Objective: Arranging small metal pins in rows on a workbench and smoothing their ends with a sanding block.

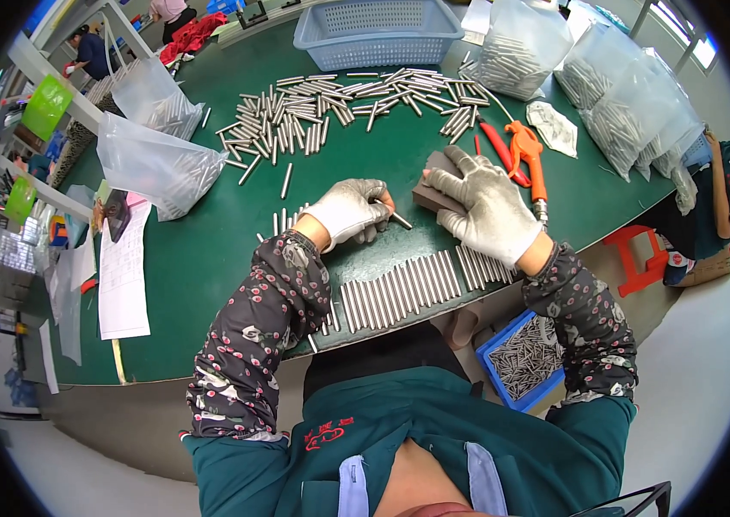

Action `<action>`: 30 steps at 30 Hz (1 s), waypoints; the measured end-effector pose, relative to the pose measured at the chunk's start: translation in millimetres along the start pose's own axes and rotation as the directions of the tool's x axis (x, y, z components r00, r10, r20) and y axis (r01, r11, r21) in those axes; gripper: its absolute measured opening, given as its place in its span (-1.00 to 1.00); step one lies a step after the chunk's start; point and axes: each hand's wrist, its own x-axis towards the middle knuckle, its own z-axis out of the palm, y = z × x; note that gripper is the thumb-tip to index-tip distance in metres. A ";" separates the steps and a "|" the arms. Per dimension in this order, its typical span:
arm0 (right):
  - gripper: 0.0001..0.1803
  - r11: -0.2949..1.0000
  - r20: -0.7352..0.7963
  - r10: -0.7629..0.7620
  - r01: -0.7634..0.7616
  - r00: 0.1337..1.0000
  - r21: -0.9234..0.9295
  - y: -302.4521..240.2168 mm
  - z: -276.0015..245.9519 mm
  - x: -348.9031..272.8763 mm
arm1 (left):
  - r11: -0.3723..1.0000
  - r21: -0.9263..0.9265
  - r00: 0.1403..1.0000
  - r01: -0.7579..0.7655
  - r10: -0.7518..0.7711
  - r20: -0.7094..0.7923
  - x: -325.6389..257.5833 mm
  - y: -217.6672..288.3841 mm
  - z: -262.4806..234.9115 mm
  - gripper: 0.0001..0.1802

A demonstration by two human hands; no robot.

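My left hand [349, 211], in a white glove with bare fingertips, pinches a short metal pin [401, 221] over the green table. My right hand [487, 208], gloved alike, is wrapped round a brown-grey block [439, 185] that looks like a sanding block, close to the pin's right. Along the near edge lies a neat row of pins [399, 293], side by side, with a second group [482, 269] below my right wrist. More pins lie partly hidden by my left forearm. A loose heap of pins [283, 116] spreads across the far side of the table.
A blue-grey basket [378, 36] stands at the back. Bags of pins [162, 168] sit at the left, more bags [515, 52] at the right. An orange air gun [527, 159] and red-handled tool [503, 153] lie right of my hand. Below the edge is a blue bin [520, 398].
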 end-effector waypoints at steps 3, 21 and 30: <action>-0.58 0.985 0.045 -0.157 0.153 0.987 0.085 -19.3 10.9 -6.7 | 0.999 -0.020 1.000 0.024 -0.025 -0.010 -0.9 1.3 -0.2 -0.92; -0.77 0.994 0.059 -0.015 0.021 0.998 -0.106 -8.6 -2.6 3.2 | 0.991 0.130 1.000 0.023 -0.024 0.006 -4.2 6.6 1.4 -0.87; -0.70 0.995 0.050 -0.058 0.061 0.997 -0.073 -15.5 -2.2 1.0 | 0.983 0.182 1.000 -0.008 0.009 -0.004 2.0 5.2 0.1 -0.83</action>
